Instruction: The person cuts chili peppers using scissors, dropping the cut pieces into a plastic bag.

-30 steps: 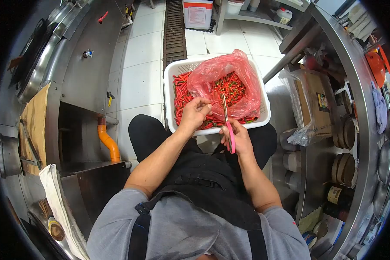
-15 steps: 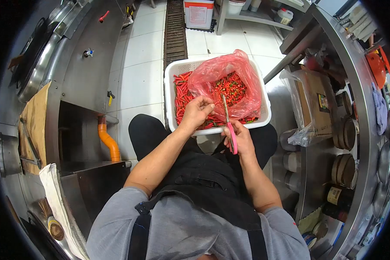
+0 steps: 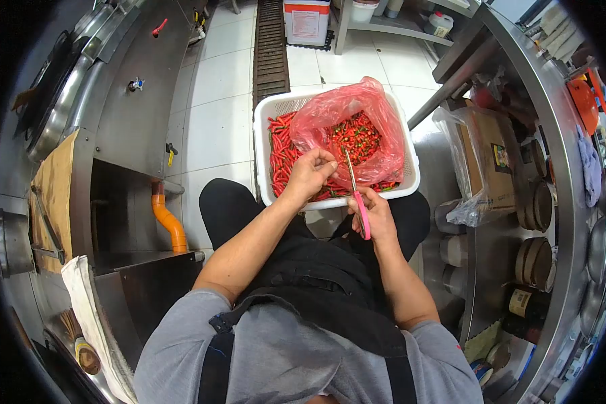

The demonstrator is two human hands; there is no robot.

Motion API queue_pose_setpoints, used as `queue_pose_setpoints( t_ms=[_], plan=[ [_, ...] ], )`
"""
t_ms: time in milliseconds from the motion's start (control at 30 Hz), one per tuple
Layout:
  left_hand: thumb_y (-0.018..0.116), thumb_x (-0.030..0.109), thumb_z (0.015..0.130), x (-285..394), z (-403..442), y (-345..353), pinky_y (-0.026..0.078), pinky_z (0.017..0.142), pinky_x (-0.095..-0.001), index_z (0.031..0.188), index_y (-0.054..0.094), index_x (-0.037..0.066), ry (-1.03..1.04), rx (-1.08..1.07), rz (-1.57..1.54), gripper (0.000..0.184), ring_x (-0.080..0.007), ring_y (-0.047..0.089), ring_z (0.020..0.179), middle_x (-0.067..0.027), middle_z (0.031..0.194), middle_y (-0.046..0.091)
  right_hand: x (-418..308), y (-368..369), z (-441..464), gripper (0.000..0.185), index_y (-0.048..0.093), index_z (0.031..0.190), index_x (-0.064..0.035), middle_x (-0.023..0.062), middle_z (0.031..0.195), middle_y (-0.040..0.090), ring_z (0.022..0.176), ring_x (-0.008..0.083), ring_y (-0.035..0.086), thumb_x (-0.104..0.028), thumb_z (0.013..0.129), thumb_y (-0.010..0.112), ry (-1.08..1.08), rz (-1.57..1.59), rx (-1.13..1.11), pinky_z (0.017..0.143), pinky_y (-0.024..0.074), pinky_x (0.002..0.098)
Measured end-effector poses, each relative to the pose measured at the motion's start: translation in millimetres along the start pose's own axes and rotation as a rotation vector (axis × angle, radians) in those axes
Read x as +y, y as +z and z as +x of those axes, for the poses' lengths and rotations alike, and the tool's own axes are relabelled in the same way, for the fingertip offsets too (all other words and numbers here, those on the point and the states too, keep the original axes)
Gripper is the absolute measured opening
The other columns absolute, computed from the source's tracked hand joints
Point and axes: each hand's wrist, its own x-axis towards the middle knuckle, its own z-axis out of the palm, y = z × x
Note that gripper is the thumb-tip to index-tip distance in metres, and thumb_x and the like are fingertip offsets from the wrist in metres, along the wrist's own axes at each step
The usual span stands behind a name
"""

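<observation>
My right hand grips a pair of scissors by its pink handle, the metal blades pointing away from me over a red plastic bag. Just left of the blades, my left hand has its thumb and fingertips pinched together; what they hold, if anything, is too small to make out. Cut red and green chili pieces fill the bag's open mouth. Around the bag, whole red chilies lie in a white plastic basket in front of my knees.
A steel counter with an orange pipe stands on the left. To the right, steel shelving holds a plastic-wrapped cardboard box and dark bottles. Beyond the basket, a floor drain grate runs beside a white bucket.
My left hand has shifted very slightly right, toward the scissor blades. The right hand, scissors, bag and basket stay in almost the same place.
</observation>
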Motion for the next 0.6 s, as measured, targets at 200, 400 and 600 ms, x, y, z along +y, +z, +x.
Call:
queue_pose_setpoints(
  t_ms=[200, 400, 600],
  plan=[
    [0.065, 0.005, 0.089, -5.0, 3.4, 6.0, 0.048, 0.060, -0.0235, 0.098, 0.058, 0.000, 0.024, -0.063, -0.044, 0.012, -0.0096, 0.063, 0.074, -0.0062, 0.085, 0.065, 8.2, -1.4, -0.9, 0.050, 0.052, 0.124, 0.0037, 0.0068, 0.077, 0.062, 0.051, 0.0109, 0.057, -0.018, 0.085, 0.072, -0.053, 0.008, -0.012, 0.043, 0.0445, 0.0242],
    [0.066, 0.006, 0.089, -9.4, 9.4, 8.6, 0.049, 0.062, -0.0233, 0.097, 0.059, 0.000, 0.060, -0.064, -0.027, 0.012, -0.0103, 0.063, 0.074, -0.0057, 0.086, 0.065, -2.4, 0.9, 7.6, 0.050, 0.053, 0.122, 0.0048, 0.0052, 0.076, 0.060, 0.050, 0.0101, 0.056, -0.021, 0.084, 0.073, -0.064, 0.015, -0.015, 0.043, 0.0435, 0.0238],
    [0.066, 0.006, 0.088, -19.4, 44.6, 10.8, 0.052, 0.072, -0.0280, 0.099, 0.060, 0.000, 0.117, -0.034, 0.232, 0.014, -0.0139, 0.065, 0.077, -0.0067, 0.086, 0.066, -15.1, -3.4, 13.2, 0.043, 0.057, 0.114, 0.0042, 0.0034, 0.070, 0.059, 0.044, 0.0103, 0.053, -0.024, 0.085, 0.072, 0.018, -0.049, 0.046, 0.038, 0.0394, 0.0242]
  ],
)
